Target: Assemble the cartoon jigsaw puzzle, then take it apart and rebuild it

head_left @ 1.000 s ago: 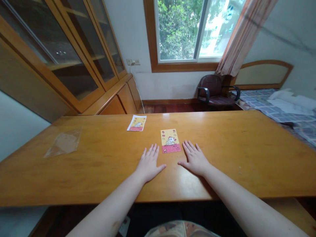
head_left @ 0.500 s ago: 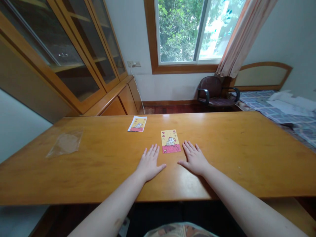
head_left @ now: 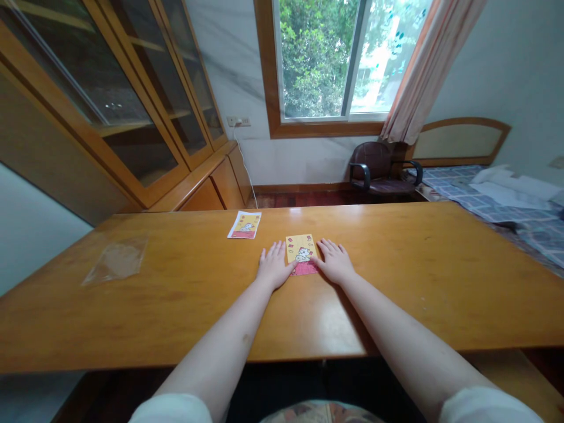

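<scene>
Two small yellow cards with a cartoon animal and a pink lower band lie on the wooden table (head_left: 396, 282). The nearer card (head_left: 300, 249) sits between my hands. My left hand (head_left: 274, 265) lies flat with fingers apart, its thumb reaching the card's lower left corner. My right hand (head_left: 333, 261) also lies flat, its thumb over the card's right edge and partly hiding the pink band. The farther card (head_left: 244, 225) lies up and to the left, beyond both hands. Neither hand grips anything.
A clear plastic sleeve (head_left: 117, 260) lies on the table's left side. A glass-fronted wooden cabinet (head_left: 132, 100) stands at left. Beyond the table's far edge are a dark chair (head_left: 379, 167) and a bed (head_left: 497, 202).
Both hands have slid forward and inward, and now reach the nearer card's lower edges. White sleeves have come into view at the bottom. The view has tilted slightly.
</scene>
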Tool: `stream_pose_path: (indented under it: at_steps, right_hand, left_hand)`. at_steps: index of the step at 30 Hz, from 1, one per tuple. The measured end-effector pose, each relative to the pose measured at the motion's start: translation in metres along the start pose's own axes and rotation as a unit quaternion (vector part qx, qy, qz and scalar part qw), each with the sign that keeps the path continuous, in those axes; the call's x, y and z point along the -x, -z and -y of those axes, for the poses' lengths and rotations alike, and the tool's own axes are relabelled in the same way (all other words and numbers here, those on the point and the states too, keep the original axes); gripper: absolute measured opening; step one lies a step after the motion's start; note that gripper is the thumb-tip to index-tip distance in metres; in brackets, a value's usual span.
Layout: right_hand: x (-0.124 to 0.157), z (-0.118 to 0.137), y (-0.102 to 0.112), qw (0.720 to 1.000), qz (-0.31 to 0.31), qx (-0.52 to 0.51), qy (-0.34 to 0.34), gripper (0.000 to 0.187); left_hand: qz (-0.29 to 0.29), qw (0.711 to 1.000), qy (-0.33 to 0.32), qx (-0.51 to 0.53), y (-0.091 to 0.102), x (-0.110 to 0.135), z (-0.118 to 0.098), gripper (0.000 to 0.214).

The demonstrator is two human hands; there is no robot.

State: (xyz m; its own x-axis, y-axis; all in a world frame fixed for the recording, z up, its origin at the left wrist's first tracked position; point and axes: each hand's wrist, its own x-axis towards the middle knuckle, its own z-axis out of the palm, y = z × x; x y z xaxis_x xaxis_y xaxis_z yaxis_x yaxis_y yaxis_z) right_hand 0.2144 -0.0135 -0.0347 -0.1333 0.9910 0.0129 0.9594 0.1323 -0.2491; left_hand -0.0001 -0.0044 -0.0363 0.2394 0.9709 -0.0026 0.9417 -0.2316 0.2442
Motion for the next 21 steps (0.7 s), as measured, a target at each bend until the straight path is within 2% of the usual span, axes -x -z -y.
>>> stream_pose_path:
  at_steps: [4,7,11,16,17,21]
  right_hand:
    - [-0.032,0.007,-0.003,0.997,0.000,0.002,-0.083,0.072]
    - [-0.049,0.012,-0.005,0.995,-0.009,0.001,-0.102,0.071]
    - [-0.058,0.015,-0.006,0.998,-0.031,-0.004,-0.056,0.065]
    - [-0.055,0.016,-0.005,0.997,-0.071,-0.024,0.019,0.046]
    - [-0.055,0.016,-0.005,0.997,-0.063,-0.036,0.031,0.042]
    - [-0.056,0.018,-0.006,0.996,-0.059,-0.063,0.020,0.038]
  left_hand:
    - [-0.014,0.998,0.068,0.004,0.001,-0.029,-0.003,0.077]
    - [0.000,0.997,0.076,-0.004,0.002,-0.041,-0.002,0.080]
    - [0.009,0.999,0.043,0.006,0.003,-0.048,0.001,0.084]
    - [-0.028,0.999,0.017,0.034,0.004,-0.047,0.002,0.072]
    - [-0.037,0.998,0.014,0.038,0.005,-0.047,0.001,0.071]
    - [-0.018,0.999,0.015,0.045,0.012,-0.045,-0.002,0.069]
